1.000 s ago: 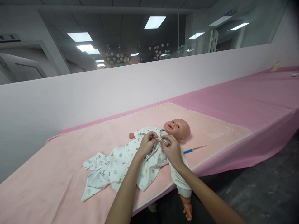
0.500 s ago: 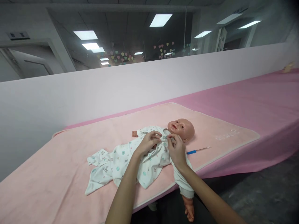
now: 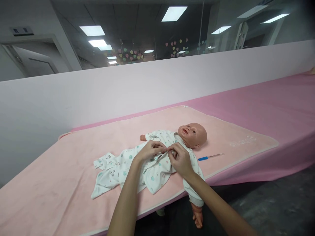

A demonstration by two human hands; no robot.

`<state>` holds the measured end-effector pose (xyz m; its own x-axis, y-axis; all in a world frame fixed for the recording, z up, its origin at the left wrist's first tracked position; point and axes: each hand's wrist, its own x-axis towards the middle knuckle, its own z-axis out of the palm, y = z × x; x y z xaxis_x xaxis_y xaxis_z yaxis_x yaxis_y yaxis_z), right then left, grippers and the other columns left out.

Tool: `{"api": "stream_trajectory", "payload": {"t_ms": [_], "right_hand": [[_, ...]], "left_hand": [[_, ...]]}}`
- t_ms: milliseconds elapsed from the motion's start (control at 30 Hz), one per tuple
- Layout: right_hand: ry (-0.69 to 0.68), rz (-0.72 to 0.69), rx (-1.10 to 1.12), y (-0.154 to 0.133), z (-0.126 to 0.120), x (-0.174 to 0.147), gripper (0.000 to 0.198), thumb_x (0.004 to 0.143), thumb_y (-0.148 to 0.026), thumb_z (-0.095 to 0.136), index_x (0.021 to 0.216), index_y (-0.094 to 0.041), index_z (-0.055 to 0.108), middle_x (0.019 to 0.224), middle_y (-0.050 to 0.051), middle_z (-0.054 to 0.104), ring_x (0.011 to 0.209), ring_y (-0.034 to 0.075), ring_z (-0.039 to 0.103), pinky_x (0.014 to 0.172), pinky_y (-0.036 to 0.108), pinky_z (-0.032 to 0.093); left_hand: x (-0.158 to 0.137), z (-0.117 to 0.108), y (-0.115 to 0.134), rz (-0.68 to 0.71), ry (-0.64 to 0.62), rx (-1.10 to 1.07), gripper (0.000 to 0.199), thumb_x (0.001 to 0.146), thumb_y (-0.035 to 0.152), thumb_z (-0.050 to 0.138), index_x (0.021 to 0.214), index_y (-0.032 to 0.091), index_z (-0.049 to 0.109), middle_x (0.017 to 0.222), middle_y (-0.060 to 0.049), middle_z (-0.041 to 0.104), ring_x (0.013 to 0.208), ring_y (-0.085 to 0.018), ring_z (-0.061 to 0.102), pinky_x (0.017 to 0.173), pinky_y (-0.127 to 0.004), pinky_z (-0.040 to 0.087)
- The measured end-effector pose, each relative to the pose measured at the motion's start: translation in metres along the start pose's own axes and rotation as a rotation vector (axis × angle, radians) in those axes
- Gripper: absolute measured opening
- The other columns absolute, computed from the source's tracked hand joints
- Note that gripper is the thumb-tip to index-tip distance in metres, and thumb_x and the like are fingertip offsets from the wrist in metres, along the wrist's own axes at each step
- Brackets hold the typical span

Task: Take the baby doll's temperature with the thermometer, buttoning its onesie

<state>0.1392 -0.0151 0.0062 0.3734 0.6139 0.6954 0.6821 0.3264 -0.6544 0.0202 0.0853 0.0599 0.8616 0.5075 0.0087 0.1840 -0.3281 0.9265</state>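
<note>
A baby doll (image 3: 193,135) lies on its back, its head to the right. It wears a white, print-covered baby shirt (image 3: 157,178) and matching pants (image 3: 125,167). Over the doll's chest, my left hand (image 3: 150,150) pinches the front edge of the shirt. My right hand (image 3: 180,159) grips the same edge just beside it, fingertips nearly touching the left ones. The small fastening between the fingers is mostly hidden. A round snap button (image 3: 156,158) shows lower on the shirt opening. One doll arm (image 3: 197,214) hangs over the near table edge.
A thermometer (image 3: 210,157) with a blue end lies right of the doll. Beneath is a peach blanket (image 3: 73,170) over a pink table cover (image 3: 270,108). A white low wall (image 3: 137,90) with glass above runs behind.
Both hands have moved down the shirt front, from near the collar to the mid chest. The view has shifted slightly.
</note>
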Motion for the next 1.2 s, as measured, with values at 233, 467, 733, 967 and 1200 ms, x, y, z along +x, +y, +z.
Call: {"api": "stream_trajectory", "payload": {"t_ms": [233,467,733,967,1200], "right_hand": [[0.007,0.073,0.050,0.002,0.000,0.002,0.017,0.072,-0.014,0.044,0.078,-0.019,0.058,0.070,0.000,0.056,0.047,0.010,0.041,0.048,0.023,0.033],[0.022,0.092,0.064,0.006,0.000,0.002,0.020,0.070,-0.013,0.043,0.079,-0.018,0.060,0.067,0.000,0.056,0.047,0.010,0.041,0.050,0.023,0.033],[0.021,0.099,0.060,0.004,-0.001,0.002,0.020,0.068,-0.013,0.045,0.078,-0.017,0.061,0.054,-0.004,0.047,0.043,0.009,0.038,0.047,0.022,0.032],[0.036,0.117,0.061,0.007,0.002,0.002,0.019,0.069,-0.015,0.047,0.079,-0.017,0.062,0.052,-0.004,0.049,0.042,0.009,0.039,0.048,0.023,0.034],[0.006,0.176,0.112,0.010,0.001,0.001,0.023,0.067,-0.015,0.045,0.082,-0.017,0.062,0.065,0.000,0.060,0.044,0.009,0.041,0.046,0.022,0.033]], "left_hand": [[0.002,0.000,-0.005,0.058,-0.013,0.170,0.028,0.064,0.033,0.067,0.083,0.014,0.064,0.053,0.006,0.038,0.048,-0.005,0.030,0.046,-0.020,0.023],[-0.005,0.006,-0.003,0.115,0.053,0.253,0.026,0.059,0.022,0.063,0.084,0.016,0.060,0.061,0.006,0.031,0.053,-0.006,0.029,0.050,-0.020,0.023],[-0.007,0.016,-0.004,0.114,0.210,0.470,0.017,0.064,0.024,0.054,0.079,0.018,0.059,0.057,0.006,0.031,0.052,-0.008,0.030,0.050,-0.022,0.023],[-0.012,0.032,-0.004,0.200,0.411,0.879,0.015,0.070,0.026,0.049,0.082,0.021,0.055,0.067,0.003,0.054,0.058,-0.011,0.045,0.051,-0.023,0.026],[-0.015,0.032,-0.009,0.292,0.403,1.043,0.012,0.075,0.029,0.045,0.083,0.021,0.051,0.075,0.001,0.059,0.062,-0.013,0.051,0.051,-0.024,0.027]]}}
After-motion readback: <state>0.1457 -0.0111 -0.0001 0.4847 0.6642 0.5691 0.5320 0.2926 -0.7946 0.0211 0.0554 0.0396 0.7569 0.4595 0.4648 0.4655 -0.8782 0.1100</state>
